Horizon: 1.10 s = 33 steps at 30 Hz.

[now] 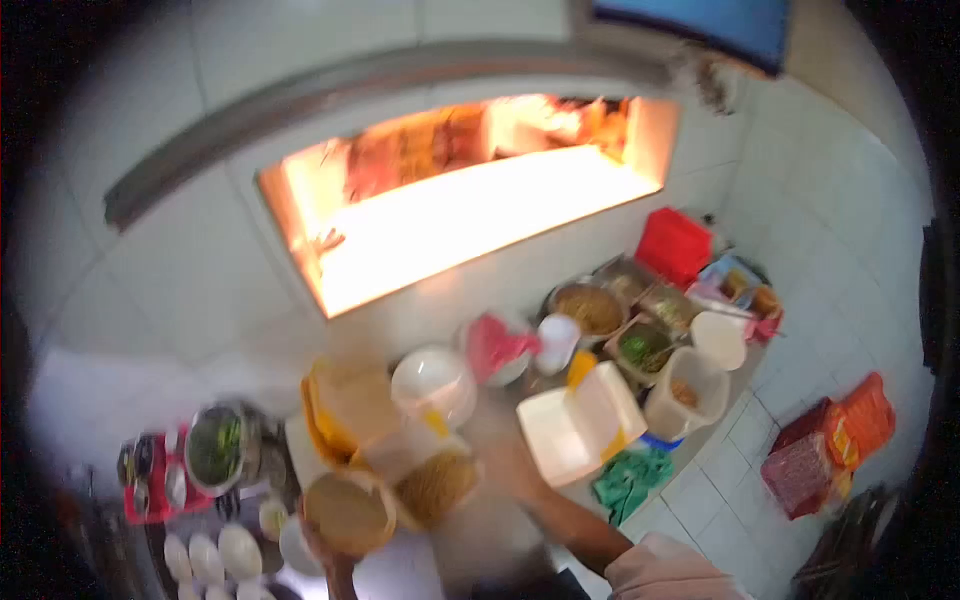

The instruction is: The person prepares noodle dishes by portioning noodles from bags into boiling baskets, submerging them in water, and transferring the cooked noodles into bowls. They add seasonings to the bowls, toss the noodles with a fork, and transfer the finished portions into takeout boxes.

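Observation:
My left hand [322, 548], mostly hidden, is closed on the side of a round tan bowl [350, 513], whose brownish inside is too blurred to make out. Just right of that bowl, an open takeaway box [405, 455] holds a brown, grainy or noodle-like food [437, 485]. My right hand [507, 465] is stretched over the counter beside this box, its fingers smeared by motion. Further right lies another open takeaway box [570, 435], white with yellow flaps. A white bowl [433, 385] stands behind the filled box.
Food tubs [640, 350] crowd the counter's right end, near a green cloth [632, 480]. At left are a pot with greens [215, 445], a pink tray [150, 500] and several white ladle-like pieces [240, 550]. A bright serving opening [490, 225] is in the wall.

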{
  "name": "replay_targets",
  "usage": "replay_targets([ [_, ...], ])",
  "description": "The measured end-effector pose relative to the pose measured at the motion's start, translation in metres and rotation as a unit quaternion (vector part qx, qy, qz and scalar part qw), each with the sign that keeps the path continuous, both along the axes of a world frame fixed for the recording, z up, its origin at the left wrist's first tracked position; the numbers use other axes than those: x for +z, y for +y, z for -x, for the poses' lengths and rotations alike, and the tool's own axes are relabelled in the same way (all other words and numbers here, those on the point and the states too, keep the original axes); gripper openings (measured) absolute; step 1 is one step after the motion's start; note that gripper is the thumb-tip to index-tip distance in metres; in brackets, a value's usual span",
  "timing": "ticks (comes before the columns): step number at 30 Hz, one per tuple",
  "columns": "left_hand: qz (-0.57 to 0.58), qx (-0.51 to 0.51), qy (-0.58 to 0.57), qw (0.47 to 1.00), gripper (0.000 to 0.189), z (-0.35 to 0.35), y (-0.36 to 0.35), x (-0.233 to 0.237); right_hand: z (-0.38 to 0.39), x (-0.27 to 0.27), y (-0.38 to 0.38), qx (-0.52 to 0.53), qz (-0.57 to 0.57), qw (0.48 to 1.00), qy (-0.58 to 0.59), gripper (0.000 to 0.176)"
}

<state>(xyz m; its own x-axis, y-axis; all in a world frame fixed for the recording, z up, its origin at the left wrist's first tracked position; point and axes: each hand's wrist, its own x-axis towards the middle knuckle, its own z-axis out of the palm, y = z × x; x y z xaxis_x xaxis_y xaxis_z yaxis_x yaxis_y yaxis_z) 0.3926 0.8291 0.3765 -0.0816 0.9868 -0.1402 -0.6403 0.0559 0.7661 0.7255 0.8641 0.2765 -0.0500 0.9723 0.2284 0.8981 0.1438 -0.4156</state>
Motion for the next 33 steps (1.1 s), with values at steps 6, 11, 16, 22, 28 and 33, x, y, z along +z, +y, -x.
replay_targets([
  [6,-0.132,-0.029,0.026,0.99,0.064,-0.006,0.023,-0.021,-0.004,0.119,-0.04,0.02,-0.035,0.999,0.009,0.006],
  [11,-0.065,-0.024,-0.106,0.992,0.061,-0.007,0.0,-0.032,-0.001,0.089,-0.065,0.001,-0.124,0.992,0.006,0.009],
  [16,-0.11,-0.075,-0.018,0.991,0.055,0.009,-0.031,-0.009,0.01,0.151,-0.083,-0.041,-0.025,0.996,-0.072,0.018],
  [22,-0.087,0.029,0.222,0.971,0.056,0.068,-0.083,-0.024,0.025,0.132,-0.088,-0.021,-0.175,0.981,0.083,0.022],
  [28,0.032,0.087,0.259,0.961,0.068,0.148,-0.169,-0.099,0.033,0.058,-0.1,-0.093,-0.048,0.994,-0.038,0.021],
  [33,0.018,0.15,0.25,0.956,0.059,0.183,-0.201,-0.167,0.051,0.055,-0.093,-0.166,-0.124,0.961,0.183,0.014],
])
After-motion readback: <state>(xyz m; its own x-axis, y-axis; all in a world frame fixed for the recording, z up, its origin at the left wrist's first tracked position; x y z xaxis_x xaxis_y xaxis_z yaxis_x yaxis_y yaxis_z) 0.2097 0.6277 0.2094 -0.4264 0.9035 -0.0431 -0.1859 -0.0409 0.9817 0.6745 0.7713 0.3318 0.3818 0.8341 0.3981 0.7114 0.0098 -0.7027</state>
